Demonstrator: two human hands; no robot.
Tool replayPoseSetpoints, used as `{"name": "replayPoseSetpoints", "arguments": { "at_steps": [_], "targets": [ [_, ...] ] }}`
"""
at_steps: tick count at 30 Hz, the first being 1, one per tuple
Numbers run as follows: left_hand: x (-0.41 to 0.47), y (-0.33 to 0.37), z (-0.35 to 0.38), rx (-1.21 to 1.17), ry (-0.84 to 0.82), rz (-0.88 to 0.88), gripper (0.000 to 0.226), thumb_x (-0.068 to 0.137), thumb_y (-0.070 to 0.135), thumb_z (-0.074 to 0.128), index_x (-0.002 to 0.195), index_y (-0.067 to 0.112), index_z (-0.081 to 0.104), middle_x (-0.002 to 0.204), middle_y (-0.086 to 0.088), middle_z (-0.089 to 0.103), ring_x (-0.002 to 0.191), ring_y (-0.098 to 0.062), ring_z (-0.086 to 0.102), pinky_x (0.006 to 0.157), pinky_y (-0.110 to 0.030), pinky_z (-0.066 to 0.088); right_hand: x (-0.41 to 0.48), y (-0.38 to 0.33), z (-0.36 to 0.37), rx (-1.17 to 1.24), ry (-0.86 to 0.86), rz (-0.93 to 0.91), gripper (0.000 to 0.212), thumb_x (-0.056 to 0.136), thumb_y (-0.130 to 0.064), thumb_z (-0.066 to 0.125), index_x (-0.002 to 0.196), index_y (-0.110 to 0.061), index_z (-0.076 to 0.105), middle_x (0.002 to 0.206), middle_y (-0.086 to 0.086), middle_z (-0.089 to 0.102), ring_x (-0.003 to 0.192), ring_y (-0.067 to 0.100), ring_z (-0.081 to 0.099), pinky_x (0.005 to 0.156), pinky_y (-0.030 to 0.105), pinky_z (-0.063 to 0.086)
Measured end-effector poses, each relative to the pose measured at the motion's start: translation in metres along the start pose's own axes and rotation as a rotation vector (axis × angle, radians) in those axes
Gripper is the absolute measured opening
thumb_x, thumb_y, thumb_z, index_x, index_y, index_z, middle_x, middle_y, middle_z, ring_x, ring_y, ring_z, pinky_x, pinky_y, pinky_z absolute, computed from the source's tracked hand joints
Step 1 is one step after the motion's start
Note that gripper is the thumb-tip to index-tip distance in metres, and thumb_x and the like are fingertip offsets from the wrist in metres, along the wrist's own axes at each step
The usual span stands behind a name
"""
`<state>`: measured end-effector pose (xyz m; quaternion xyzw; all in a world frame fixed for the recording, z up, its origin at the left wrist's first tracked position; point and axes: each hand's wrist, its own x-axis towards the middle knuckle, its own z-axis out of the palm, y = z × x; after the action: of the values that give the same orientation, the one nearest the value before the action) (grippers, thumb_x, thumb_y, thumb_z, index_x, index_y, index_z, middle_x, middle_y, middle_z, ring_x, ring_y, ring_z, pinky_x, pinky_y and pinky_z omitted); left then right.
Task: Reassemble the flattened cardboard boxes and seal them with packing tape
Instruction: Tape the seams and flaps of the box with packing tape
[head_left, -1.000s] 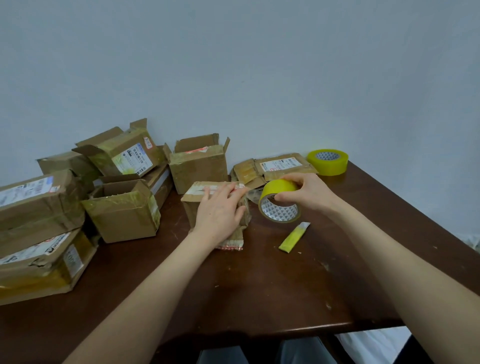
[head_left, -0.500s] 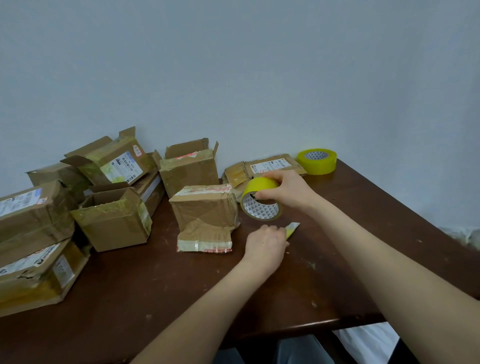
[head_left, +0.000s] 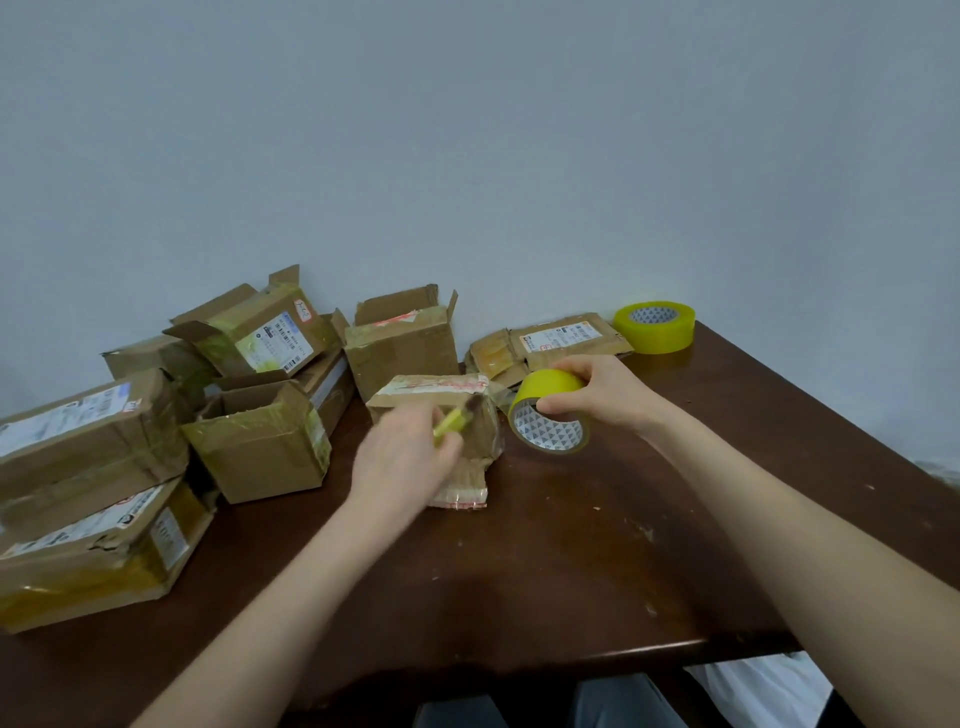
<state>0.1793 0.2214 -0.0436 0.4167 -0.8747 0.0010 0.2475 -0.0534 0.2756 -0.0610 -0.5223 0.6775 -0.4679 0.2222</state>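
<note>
Cutting the tape on a small box: knife in one hand, roll in the other.

The small cardboard box (head_left: 431, 388) stands on the tabletop (head_left: 571, 545), near the middle, with a loose flap lying in front of it. The right hand (head_left: 605, 395) grips the roll of packing tape (head_left: 549, 418), tilted and just beside the right side of the box. The left hand (head_left: 402, 460) is closed around a slim yellow tool (head_left: 451, 423), probably a small cutter; it is blurred, so the tip is not clear. The step in hand seems to be cutting the strip between roll and box. The next move needs the strip held tight and the blade kept away from the fingers. More flattened boxes (head_left: 563, 338) wait near the wall, beside a second roll (head_left: 655, 326).
</note>
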Motion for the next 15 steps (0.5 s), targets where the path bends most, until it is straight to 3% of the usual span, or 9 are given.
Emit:
{"name": "replayPoseSetpoints", "arguments": {
  "at_steps": [3, 5, 9, 12, 15],
  "targets": [
    [0.03, 0.012, -0.003, -0.215, 0.099, 0.005, 0.018, 0.095, 0.032, 0.05, 0.087, 0.016, 0.05, 0.079, 0.004, 0.054, 0.068, -0.011, 0.05, 0.056, -0.027, 0.04, -0.007, -0.005, 0.006, 0.005, 0.019, -0.024, 0.024, 0.089, -0.033, 0.066, 0.11, -0.02, 0.065, 0.09, -0.011, 0.064, 0.081, 0.002, 0.059, 0.06, 0.008, 0.043],
    [0.046, 0.025, 0.011, -0.341, 0.033, 0.014, 0.017, 0.097, 0.033, 0.047, 0.092, 0.017, 0.049, 0.084, 0.004, 0.056, 0.071, -0.012, 0.052, 0.062, -0.03, 0.043, -0.01, -0.004, 0.011, 0.004, 0.038, -0.017, 0.024, 0.095, -0.035, 0.057, 0.111, -0.019, 0.065, 0.093, -0.01, 0.064, 0.081, -0.001, 0.057, 0.063, 0.011, 0.042],
    [0.051, 0.027, 0.038, -0.424, -0.084, -0.04, 0.022, 0.099, 0.031, 0.044, 0.098, 0.01, 0.048, 0.082, -0.001, 0.057, 0.077, -0.019, 0.052, 0.065, -0.035, 0.036, -0.015, 0.003, 0.011, -0.037, 0.024, 0.023, 0.012, 0.089, -0.029, 0.066, 0.095, -0.02, 0.07, 0.094, 0.004, 0.072, 0.085, 0.012, 0.065, 0.078, 0.028, 0.051],
    [0.038, 0.011, 0.049, -0.449, -0.042, -0.07, 0.02, 0.099, 0.028, 0.045, 0.094, 0.009, 0.047, 0.082, -0.001, 0.056, 0.079, -0.021, 0.054, 0.065, -0.035, 0.036, -0.021, 0.007, 0.002, -0.055, 0.01, 0.025, 0.011, 0.087, -0.029, 0.067, 0.09, -0.02, 0.071, 0.086, 0.0, 0.071, 0.078, 0.01, 0.062, 0.071, 0.023, 0.048],
    [0.025, 0.008, 0.054, -0.461, 0.001, -0.041, 0.014, 0.099, 0.026, 0.046, 0.096, 0.013, 0.048, 0.085, 0.002, 0.056, 0.082, -0.019, 0.054, 0.067, -0.035, 0.039, -0.027, 0.005, 0.002, -0.097, 0.0, -0.025, 0.012, 0.087, -0.034, 0.068, 0.092, -0.024, 0.071, 0.086, -0.006, 0.069, 0.08, 0.009, 0.062, 0.073, 0.024, 0.048]
  ]
}}
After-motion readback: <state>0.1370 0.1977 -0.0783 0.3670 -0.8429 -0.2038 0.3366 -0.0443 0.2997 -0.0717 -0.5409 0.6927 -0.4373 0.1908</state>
